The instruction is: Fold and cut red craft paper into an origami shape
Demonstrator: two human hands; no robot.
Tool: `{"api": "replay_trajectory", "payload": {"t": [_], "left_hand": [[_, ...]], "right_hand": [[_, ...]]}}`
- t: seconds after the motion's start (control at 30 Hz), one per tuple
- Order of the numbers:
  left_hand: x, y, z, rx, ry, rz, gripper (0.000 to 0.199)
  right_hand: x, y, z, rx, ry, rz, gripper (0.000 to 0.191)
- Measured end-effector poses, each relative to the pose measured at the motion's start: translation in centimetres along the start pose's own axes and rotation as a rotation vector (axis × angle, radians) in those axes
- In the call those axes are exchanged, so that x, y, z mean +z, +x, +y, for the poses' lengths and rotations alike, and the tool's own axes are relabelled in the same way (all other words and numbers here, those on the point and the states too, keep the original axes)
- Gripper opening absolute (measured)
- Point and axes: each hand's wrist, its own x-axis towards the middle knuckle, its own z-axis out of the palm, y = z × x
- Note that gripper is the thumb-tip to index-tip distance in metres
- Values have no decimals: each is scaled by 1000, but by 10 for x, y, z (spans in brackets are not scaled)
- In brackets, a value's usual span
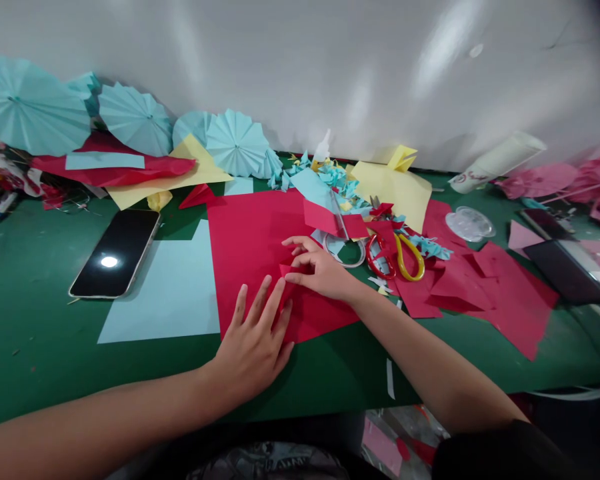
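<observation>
A large red paper sheet (250, 227) lies on the green table, partly over a light blue sheet (170, 287). My left hand (255, 333) rests on the red sheet's near part with its fingers spread. Just to its right, my right hand (323, 270) pinches a small folded piece of red paper (291, 270) between thumb and fingers. The left index fingertip is close to this piece; whether it touches cannot be made out. Beyond the right hand lie red-handled scissors (380, 257) and yellow-handled scissors (410, 257) among paper scraps.
A black phone (117, 253) lies at left. Several pleated blue paper fans (237, 143) line the wall. A white glue bottle (323, 147) stands among blue and yellow scraps. Red paper offcuts (510, 293), a clear round lid (470, 223) and pink paper pieces (540, 180) are at right.
</observation>
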Motion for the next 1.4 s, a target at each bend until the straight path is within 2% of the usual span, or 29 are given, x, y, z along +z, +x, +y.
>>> {"api": "replay_trajectory", "payload": {"t": [0.43, 0.67, 0.9, 1.4], "left_hand": [[0, -3, 2, 33, 16, -16, 50], [-1, -3, 3, 31, 19, -32, 50], [-1, -4, 4, 16, 20, -24, 51], [-2, -3, 6, -6, 33, -47, 50]], "right_hand": [[1, -4, 6, -119, -65, 69, 20], [0, -4, 0, -75, 9, 8, 20], [4, -2, 1, -32, 21, 51, 31], [3, -3, 3, -35, 10, 68, 23]]}}
